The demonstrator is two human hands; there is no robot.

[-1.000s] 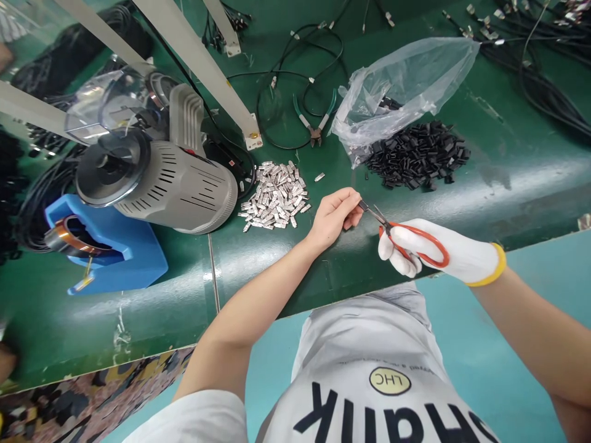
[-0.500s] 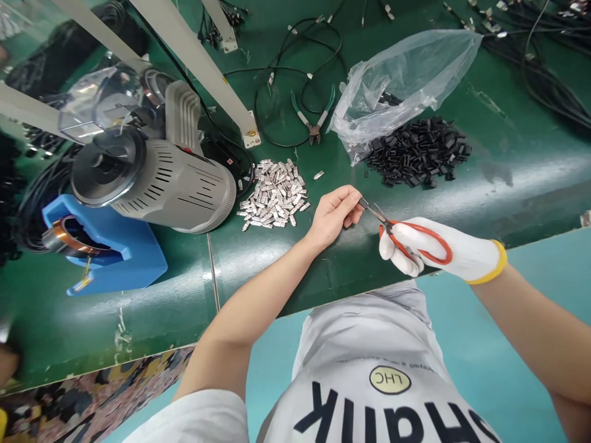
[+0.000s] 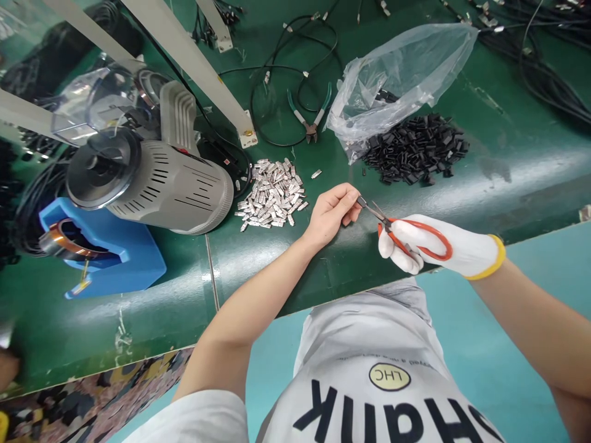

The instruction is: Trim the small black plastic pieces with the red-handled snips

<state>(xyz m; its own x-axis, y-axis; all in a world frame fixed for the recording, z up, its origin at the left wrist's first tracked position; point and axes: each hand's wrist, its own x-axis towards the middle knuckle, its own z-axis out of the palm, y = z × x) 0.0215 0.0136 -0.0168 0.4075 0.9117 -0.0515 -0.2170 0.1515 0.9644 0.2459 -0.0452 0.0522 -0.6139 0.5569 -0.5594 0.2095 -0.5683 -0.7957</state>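
My bare left hand [image 3: 331, 212] is closed, with thumb and fingertips pinching a small black plastic piece [image 3: 362, 201] above the green table. My right hand [image 3: 418, 235], in a white glove with a yellow cuff, is wrapped round red-handled needle-nose pliers [image 3: 385, 221]. The pliers point left toward my left fingertips. Their jaws look slightly parted, one of them reaching the black piece; whether they grip it I cannot tell. Left of my left hand lies a pile of small silver metal connectors [image 3: 272, 194]. Beyond my right hand is a heap of black plastic pieces [image 3: 418, 151].
A clear plastic bag [image 3: 401, 74] lies behind the black heap. Green-handled cutters [image 3: 311, 126] rest near looped black cables [image 3: 253, 104]. To the left stand a grey machine [image 3: 173, 184] and a blue tape dispenser [image 3: 133, 258]. Metal posts [image 3: 194, 58] rise at the back.
The whole view has shifted slightly, moving the table items a little left. Both hands, the black piece and the pliers keep nearly the same pose.
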